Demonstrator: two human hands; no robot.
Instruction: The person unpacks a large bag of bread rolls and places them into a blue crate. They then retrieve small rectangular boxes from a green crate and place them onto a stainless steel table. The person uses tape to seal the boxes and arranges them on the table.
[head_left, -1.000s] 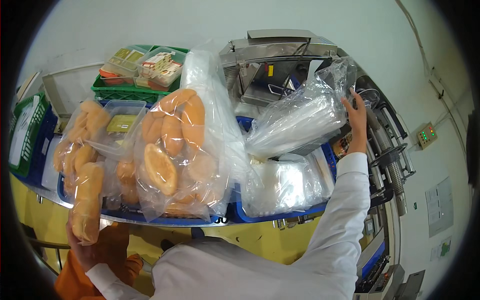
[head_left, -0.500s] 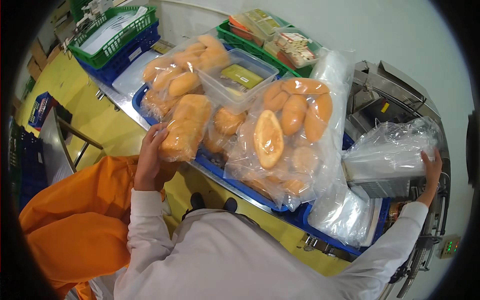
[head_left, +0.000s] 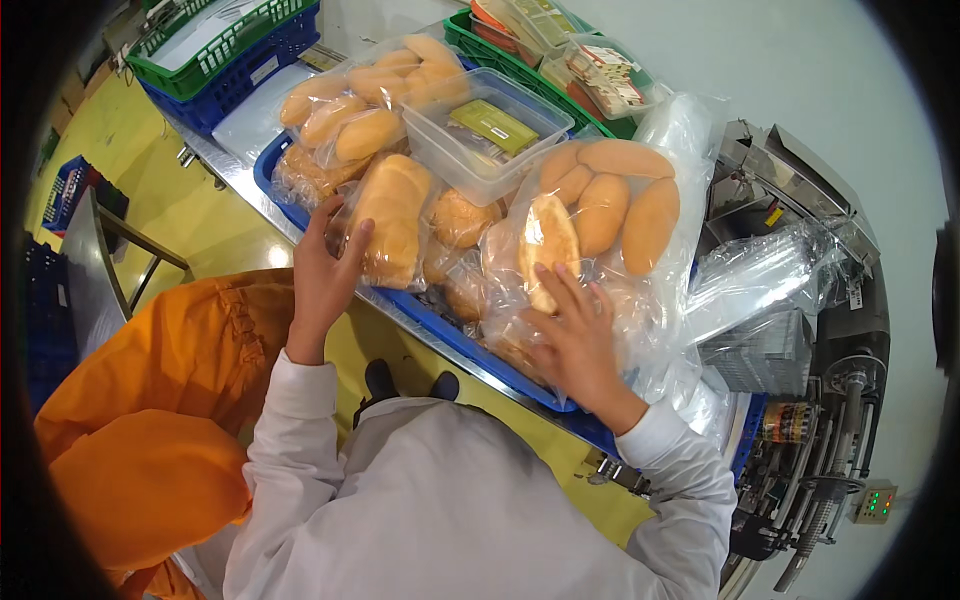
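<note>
My left hand (head_left: 333, 262) holds the left edge of a clear bag with a loaf of bread (head_left: 393, 220) in it, thumb and fingers on the plastic. The loaf rests at the front of a blue crate (head_left: 415, 318). My right hand (head_left: 578, 345) lies spread over bagged bread, its fingertips at the lower end of a long pale-faced roll (head_left: 546, 245). Around that roll lies a large clear bag of oval buns (head_left: 603, 215). Between the two hands sits a round bagged bun (head_left: 463, 220).
Behind the breads stands a clear plastic tub (head_left: 485, 175), left of which lies another bag of buns (head_left: 365, 130). Clear plastic bags (head_left: 755, 280) drape over a grey box by a machine (head_left: 850, 400). A person in orange (head_left: 150, 460) is close on my left.
My right hand has moved left from the plastic bags by the machine to the pale-faced roll. My left hand stays at the bagged loaf, which has shifted slightly. The view has shifted a little.
</note>
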